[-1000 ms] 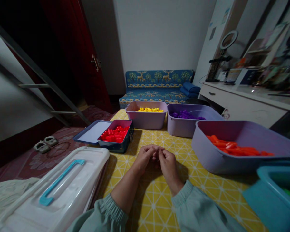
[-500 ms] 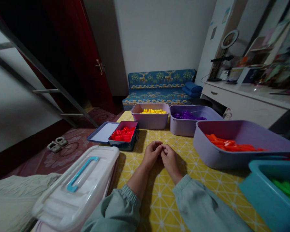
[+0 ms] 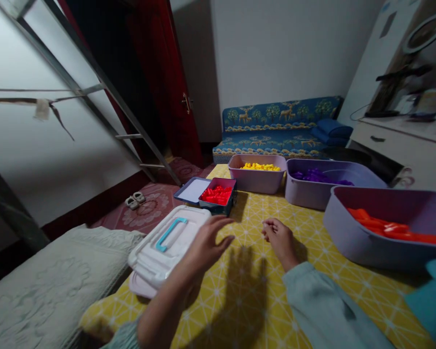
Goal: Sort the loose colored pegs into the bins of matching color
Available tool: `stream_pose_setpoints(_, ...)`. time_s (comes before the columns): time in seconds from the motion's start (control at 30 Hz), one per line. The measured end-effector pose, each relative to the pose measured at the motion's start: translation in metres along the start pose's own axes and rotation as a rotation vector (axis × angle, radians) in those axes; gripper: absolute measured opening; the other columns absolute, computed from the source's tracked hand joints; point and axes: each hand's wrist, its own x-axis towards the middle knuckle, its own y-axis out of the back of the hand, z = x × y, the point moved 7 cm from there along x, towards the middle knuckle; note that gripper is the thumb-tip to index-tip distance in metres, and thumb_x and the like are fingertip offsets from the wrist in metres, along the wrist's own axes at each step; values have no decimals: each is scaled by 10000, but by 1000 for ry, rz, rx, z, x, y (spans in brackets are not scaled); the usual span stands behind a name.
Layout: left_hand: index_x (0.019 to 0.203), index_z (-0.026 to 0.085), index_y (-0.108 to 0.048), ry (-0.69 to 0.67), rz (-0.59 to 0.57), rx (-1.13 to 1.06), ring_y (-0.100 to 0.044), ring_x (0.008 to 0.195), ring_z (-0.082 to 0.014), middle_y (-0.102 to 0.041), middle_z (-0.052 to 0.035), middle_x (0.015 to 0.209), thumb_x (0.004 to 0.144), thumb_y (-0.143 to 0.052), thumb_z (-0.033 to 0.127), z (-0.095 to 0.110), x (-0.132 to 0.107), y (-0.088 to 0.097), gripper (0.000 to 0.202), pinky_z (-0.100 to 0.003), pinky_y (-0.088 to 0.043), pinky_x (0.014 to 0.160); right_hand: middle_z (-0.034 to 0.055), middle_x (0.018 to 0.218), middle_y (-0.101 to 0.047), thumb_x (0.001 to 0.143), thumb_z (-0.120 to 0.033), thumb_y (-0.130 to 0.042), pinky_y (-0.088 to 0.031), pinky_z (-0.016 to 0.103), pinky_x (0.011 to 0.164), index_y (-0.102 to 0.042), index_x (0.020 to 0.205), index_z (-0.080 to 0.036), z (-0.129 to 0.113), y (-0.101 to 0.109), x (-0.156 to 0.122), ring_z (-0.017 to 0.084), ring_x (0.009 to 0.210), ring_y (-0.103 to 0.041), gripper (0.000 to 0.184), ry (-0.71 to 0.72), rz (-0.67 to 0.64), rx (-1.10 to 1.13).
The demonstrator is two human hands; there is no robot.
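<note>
My left hand [image 3: 209, 242] is raised above the yellow patterned tablecloth [image 3: 240, 300], fingers stretched and thumb apart, with nothing in it. It is nearest to the white lidded box [image 3: 152, 257] with a blue handle, overlapping its right edge in view. My right hand [image 3: 279, 240] rests low over the cloth, fingers curled in; whatever they may hold is hidden. Beyond my left hand an open dark tin [image 3: 221, 209] holds red pieces [image 3: 218, 195], its lid [image 3: 192, 190] folded back to the left.
At the far edge, one lilac bin [image 3: 256, 182] holds yellow pieces and another [image 3: 303, 194] purple ones. A larger lilac bin [image 3: 366, 247] with orange-red pieces stands at right, beside a teal bin [image 3: 428, 305]. A quilted cushion [image 3: 58, 286] lies at left.
My hands, together before, have come apart. The left has moved left and up and opened; the right stays curled, slightly to the right. The view has swung left.
</note>
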Motion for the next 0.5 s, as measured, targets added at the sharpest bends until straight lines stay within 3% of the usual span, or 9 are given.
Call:
stream_pose_setpoints(0.1, 1193, 169, -656, 184, 291, 423, -571, 1183, -300, -643, -140, 1240, 833, -576, 371, -58, -34, 92, 420, -462, -413, 1056, 37, 659, -638, 740, -415, -580, -472, 245, 498, -620, 833, -174, 1, -1, 0, 143, 549, -579, 262, -7, -12, 16)
stream_pose_setpoints(0.17, 1255, 118, -613, 432, 320, 604, -590, 1157, -344, -657, -176, 1214, 786, -599, 393, -112, -59, 131, 544, -477, -441, 1014, 36, 654, -635, 736, -408, -584, -473, 244, 500, -626, 838, -169, 2, 0, 0, 137, 536, -571, 263, -12, -17, 20)
stream_pose_setpoints(0.23, 1250, 106, -614, 649, 203, 570, -646, 1086, -330, -701, -169, 1149, 750, -618, 388, -162, -83, 145, 574, -397, -511, 910, 32, 646, -632, 726, -403, -590, -473, 245, 497, -629, 838, -168, 3, 0, 1, 134, 526, -567, 263, -16, -19, 23)
stream_pose_setpoints(0.3, 1216, 138, -639, 714, 172, 479, -690, 1005, -292, -735, -133, 1090, 753, -597, 376, -189, -101, 150, 523, -329, -538, 823, 33, 651, -634, 721, -404, -591, -474, 243, 496, -631, 836, -170, 2, 0, 1, 139, 540, -578, 264, -19, -19, 29)
stream_pose_setpoints(0.37, 1169, 173, -663, 702, 224, 417, -709, 962, -269, -754, -100, 1046, 745, -595, 397, -194, -110, 151, 484, -293, -544, 781, 38, 660, -639, 718, -409, -590, -474, 239, 492, -632, 832, -173, 2, 0, 1, 146, 561, -591, 265, -22, -17, 34)
stream_pose_setpoints(0.5, 1093, 170, -691, 642, 399, 339, -715, 940, -277, -767, -92, 984, 709, -585, 481, -174, -113, 153, 505, -315, -552, 795, 34, 659, -641, 720, -415, -589, -472, 237, 486, -630, 827, -177, 2, 0, 1, 150, 577, -599, 265, -25, -13, 42)
